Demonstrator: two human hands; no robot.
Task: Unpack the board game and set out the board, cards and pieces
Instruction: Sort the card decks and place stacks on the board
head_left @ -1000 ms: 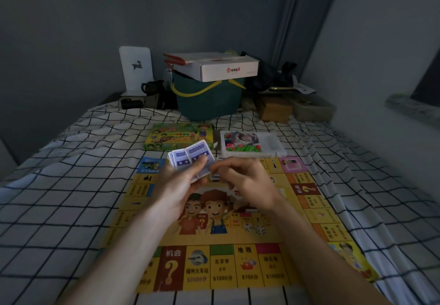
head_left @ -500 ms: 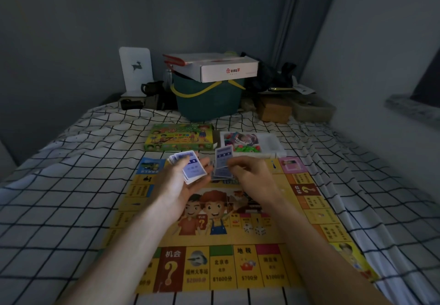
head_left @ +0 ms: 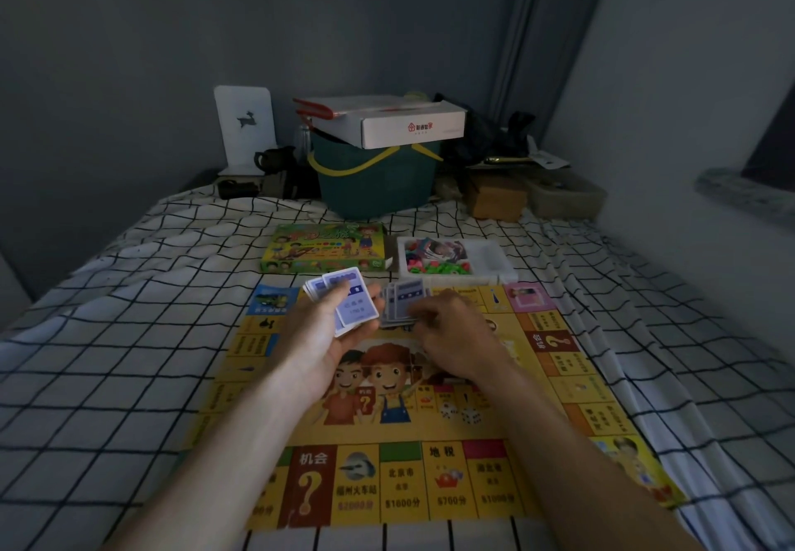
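Cards split into two stacks above the game board (head_left: 430, 477).
Half the deck (head_left: 404, 303) has been drawn toward 3 o'clock, right hand (head_left: 451, 331) fingers clamped on it; the remaining cards (head_left: 350, 305) are gripped by the left hand (head_left: 320, 335).

Bare checked sheet (head_left: 107, 378) lies open left and right of the game board (head_left: 430, 477). Past the board's far edge, the green game box (head_left: 322, 249) and white parts tray (head_left: 490, 258) stand just apart, with a teal bucket (head_left: 374, 180) behind them.

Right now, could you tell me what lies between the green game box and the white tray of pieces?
In the head view, only a narrow strip of checked bedsheet shows between the green game box and the white tray; nothing else sits there.
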